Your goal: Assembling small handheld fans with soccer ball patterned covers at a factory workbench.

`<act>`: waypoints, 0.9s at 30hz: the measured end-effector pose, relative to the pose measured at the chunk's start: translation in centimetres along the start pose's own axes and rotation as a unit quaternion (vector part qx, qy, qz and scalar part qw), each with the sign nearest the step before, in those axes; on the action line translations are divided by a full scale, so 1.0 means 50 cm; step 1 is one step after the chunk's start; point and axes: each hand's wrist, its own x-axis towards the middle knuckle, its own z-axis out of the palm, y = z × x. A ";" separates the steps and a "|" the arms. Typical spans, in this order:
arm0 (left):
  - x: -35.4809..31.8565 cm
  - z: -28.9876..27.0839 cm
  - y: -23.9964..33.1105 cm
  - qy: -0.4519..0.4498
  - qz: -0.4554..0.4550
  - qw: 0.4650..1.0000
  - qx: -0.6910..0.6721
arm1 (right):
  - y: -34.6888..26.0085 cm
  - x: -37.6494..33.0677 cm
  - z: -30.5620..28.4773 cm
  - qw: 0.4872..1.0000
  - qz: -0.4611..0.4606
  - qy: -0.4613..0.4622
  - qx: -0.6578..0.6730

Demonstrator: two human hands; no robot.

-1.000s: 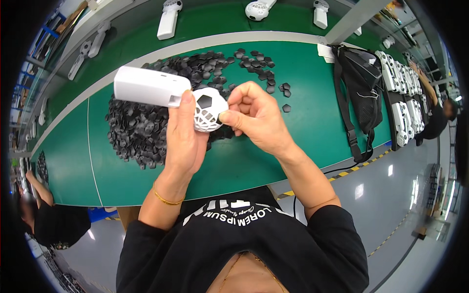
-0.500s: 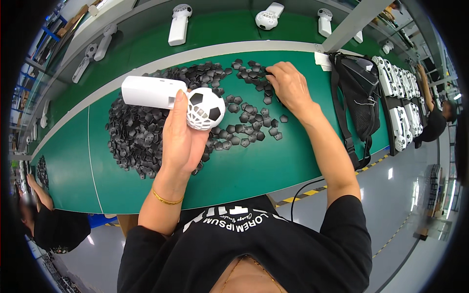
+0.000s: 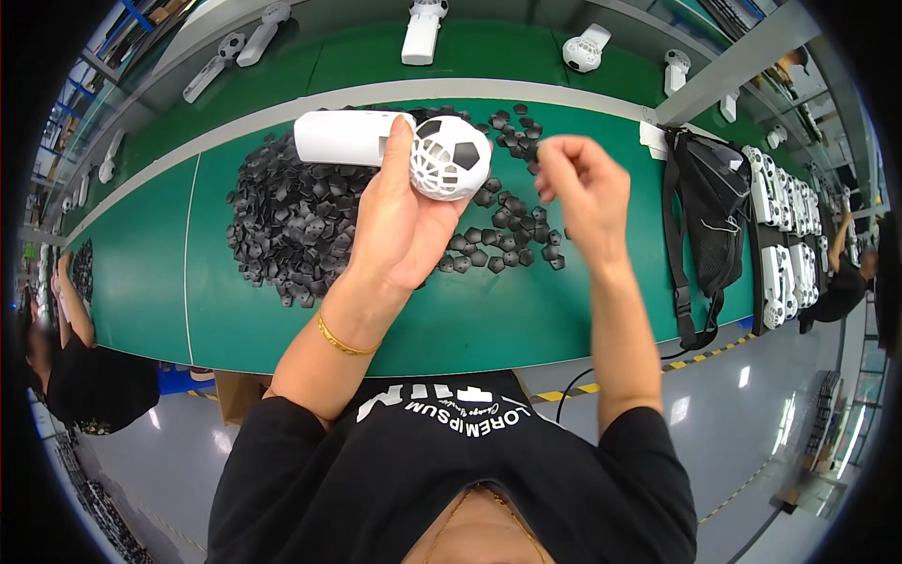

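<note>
My left hand (image 3: 399, 226) is closed round a white handheld fan (image 3: 348, 138) with a football-shaped head, held above the bench. Black pentagons mark the vented ball (image 3: 451, 155), and the handle lies sideways to the left. To the right, my right hand (image 3: 587, 188) is raised over the bench with its fingers curled in. Whatever its fingertips hold is too small and blurred to make out. Small black pentagon pieces (image 3: 512, 235) lie loose between the two hands. A big heap of the same pieces (image 3: 291, 221) spreads beneath and left of the fan.
Beyond the green bench (image 3: 489, 324), similar white fans (image 3: 421, 38) lie spaced along a green conveyor. A black bag (image 3: 709, 216) rests at the bench's right, beside racks of white fans (image 3: 780, 282). Co-workers (image 3: 99, 376) are at far left and far right.
My right hand has drawn back from the far pieces toward me, its fingers curling in. The fan in my left hand has turned, showing more of its vented grille. The whole view has shifted.
</note>
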 end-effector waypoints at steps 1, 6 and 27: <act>0.002 0.001 -0.004 0.008 -0.003 1.000 -0.011 | -0.017 -0.032 0.023 0.998 -0.013 0.001 0.068; 0.002 0.031 -0.019 -0.054 -0.035 0.998 -0.025 | -0.012 -0.094 0.092 0.980 -0.167 0.056 0.088; 0.000 0.066 -0.034 -0.052 -0.055 0.992 -0.098 | -0.042 -0.038 0.055 0.949 -0.283 0.121 -0.073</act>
